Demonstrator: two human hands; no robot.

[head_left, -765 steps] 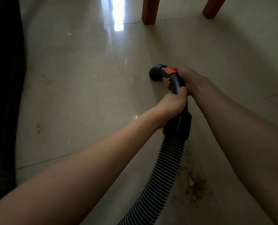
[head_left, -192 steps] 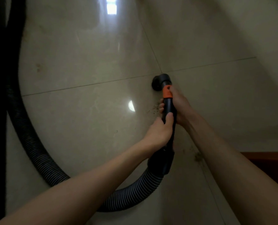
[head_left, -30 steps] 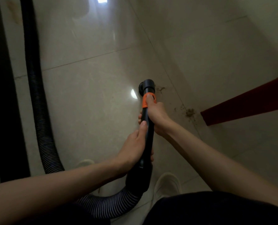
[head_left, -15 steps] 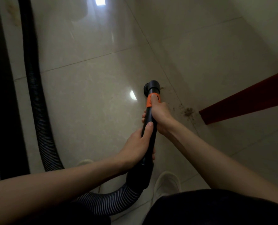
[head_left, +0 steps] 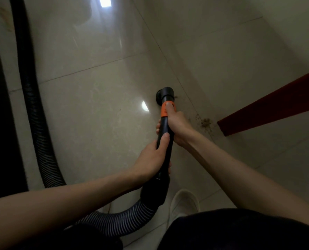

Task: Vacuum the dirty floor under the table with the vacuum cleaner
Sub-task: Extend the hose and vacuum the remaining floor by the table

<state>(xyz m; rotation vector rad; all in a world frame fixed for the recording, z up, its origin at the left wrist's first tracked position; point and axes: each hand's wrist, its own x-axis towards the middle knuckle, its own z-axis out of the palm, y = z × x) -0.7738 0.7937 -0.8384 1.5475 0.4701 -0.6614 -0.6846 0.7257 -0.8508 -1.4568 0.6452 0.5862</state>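
Note:
I hold the black vacuum handle (head_left: 165, 139) with both hands. My right hand (head_left: 177, 123) grips it just behind the orange collar (head_left: 166, 110), thumb on the collar. My left hand (head_left: 152, 159) grips lower down, near where the ribbed hose (head_left: 124, 220) joins. The round black nozzle (head_left: 163, 95) points down at the pale tiled floor (head_left: 99, 123). A patch of brown dirt (head_left: 205, 122) lies on the floor to the right of the nozzle, beside the foot of a red-brown table leg (head_left: 269, 107).
The hose (head_left: 36, 112) loops back up the left side next to a dark vertical band (head_left: 0, 109). My white shoe (head_left: 184, 201) stands just below the handle. A tile joint runs diagonally past the nozzle.
The nozzle has shifted slightly to the right, towards the dirt patch. Both hands keep the same grip.

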